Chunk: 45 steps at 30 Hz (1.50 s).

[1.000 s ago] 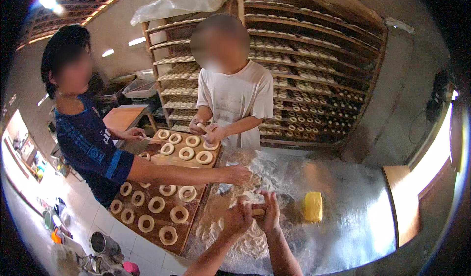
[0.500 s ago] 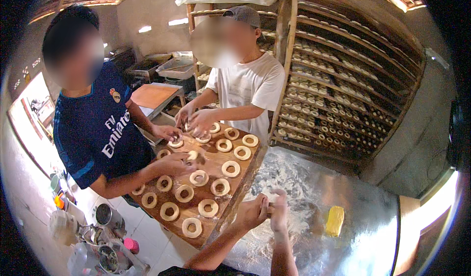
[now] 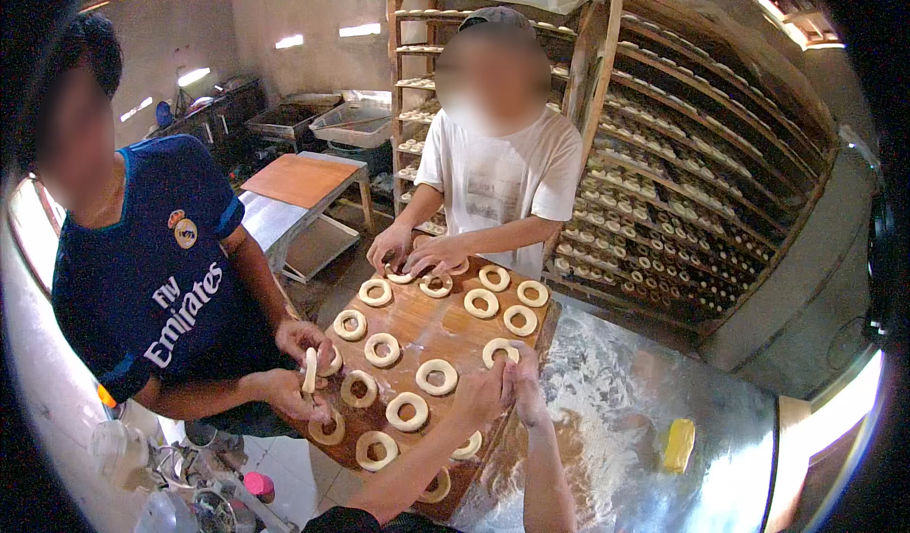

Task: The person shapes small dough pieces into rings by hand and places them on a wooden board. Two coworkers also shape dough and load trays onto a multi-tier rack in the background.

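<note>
Evidently left hand (image 3: 482,393) and right hand (image 3: 527,389) meet, curled together; grip's contents hidden, cannot tell. Dough ring (image 3: 488,350) lies just beyond grip on wooden board (image 3: 431,332); light touch, clear of ring, should best spare its shape.

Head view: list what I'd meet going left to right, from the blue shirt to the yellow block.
Co-worker's blue shirt → dough strip in that co-worker's hand → wearer's left hand → wearer's right hand → yellow block.
</note>
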Motion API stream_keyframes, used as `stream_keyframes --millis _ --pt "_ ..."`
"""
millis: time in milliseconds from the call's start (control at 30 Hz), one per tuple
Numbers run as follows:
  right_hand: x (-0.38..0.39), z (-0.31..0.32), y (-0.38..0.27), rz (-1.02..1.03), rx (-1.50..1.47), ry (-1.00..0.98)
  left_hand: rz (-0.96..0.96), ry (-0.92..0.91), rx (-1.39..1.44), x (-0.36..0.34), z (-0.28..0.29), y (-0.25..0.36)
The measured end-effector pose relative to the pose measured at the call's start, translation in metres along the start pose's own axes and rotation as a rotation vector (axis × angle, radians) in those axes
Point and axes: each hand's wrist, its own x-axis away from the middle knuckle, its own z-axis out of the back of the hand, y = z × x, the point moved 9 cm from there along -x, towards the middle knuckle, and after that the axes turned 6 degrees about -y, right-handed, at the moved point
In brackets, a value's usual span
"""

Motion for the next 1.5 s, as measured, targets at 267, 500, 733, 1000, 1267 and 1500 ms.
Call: stream_keyframes --millis 267,500,733,1000,1267,1500 --pt "-0.057 0.005 0.056 -0.186 0.033 0.074 0.033 0.001 0.218 -0.042 0.011 -0.068" --pt "-0.101 -0.012 0.053 -0.126 0.11 0.058 0.118 0.078 0.193 -0.069 0.01 -0.115" --pt "-0.12 0.013 0.052 -0.672 1.188 0.226 0.424 -0.071 -0.235 -0.113 0.009 -0.183" --pt "-0.114 -0.011 0.07 -0.613 1.554 0.075 0.256 -0.092 -0.436 -0.077 0.003 -0.188" --pt "-0.093 -0.018 0.038 -0.557 1.395 0.15 0.243 -0.057 -0.458 -0.071 0.024 -0.164" --pt "0.126 0.007 -0.018 -0.418 1.027 0.296 -0.016 0.229 -0.144 0.044 0.088 -0.072"
